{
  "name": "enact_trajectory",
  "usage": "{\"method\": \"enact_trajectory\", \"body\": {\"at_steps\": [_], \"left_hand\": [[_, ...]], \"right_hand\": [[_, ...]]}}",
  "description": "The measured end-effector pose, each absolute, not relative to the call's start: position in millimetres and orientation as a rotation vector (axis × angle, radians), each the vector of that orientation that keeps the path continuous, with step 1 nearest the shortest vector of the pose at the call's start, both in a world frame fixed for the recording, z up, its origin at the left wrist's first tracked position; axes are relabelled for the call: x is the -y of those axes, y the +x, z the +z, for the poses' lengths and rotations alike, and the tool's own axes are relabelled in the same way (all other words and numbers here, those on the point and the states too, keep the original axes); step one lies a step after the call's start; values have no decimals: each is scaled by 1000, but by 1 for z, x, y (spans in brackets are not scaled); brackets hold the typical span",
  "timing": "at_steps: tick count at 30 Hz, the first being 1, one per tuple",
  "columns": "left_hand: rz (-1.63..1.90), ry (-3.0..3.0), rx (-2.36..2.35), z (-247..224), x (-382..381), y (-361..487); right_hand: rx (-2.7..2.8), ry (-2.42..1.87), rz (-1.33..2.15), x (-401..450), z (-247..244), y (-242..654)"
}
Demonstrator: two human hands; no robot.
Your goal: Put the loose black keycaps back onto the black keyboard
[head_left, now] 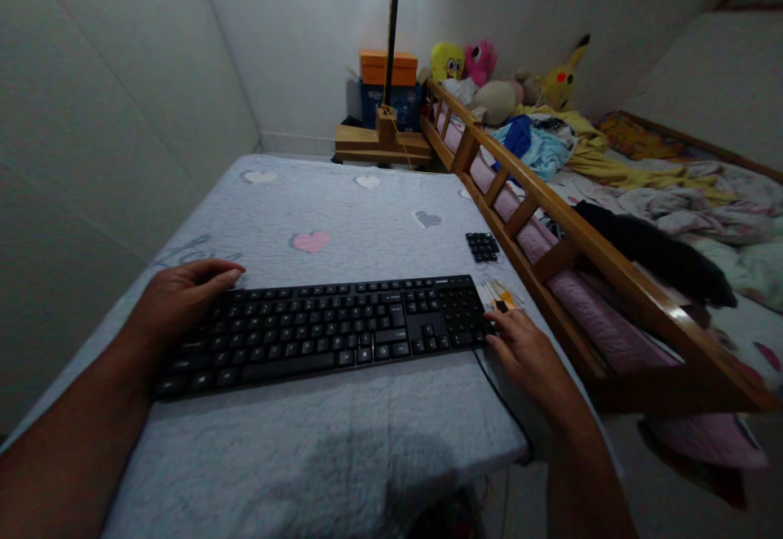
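The keyboard [351, 331] lay across the centre. The right hand [519, 347] pinched its right end; the left hand [177, 298] curled over the other, its grip unclear. The main keys were on, while loose keys [483, 247] sat right of centre, apparently not yet fitted.

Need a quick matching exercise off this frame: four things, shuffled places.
Things:
1. keyboard
2. small block of keys
3. cable
4. orange box

Places:
a. on top of a blue bin
b. between the left hand and the right hand
c. beyond the keyboard's far right corner
d. running toward the near right corner of the table

Pairs: 1-b, 2-c, 3-d, 4-a
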State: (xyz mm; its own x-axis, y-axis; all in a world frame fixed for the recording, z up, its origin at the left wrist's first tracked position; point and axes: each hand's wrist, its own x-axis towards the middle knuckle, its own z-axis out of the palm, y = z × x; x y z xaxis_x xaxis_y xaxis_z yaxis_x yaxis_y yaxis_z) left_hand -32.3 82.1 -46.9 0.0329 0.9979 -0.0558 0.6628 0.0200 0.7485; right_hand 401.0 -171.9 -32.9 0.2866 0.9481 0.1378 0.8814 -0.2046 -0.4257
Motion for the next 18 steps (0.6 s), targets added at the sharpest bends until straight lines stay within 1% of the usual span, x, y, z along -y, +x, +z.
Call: {"method": "enact_trajectory", "body": {"at_steps": [7,18], "left_hand": [[713,1716,-1688,-48,-83,-32],[729,1712,-1678,-49,-84,-33]], "right_hand": [[1586,-2166,285,173,-34,407],[1614,-2180,243,174,-33,402]]}}
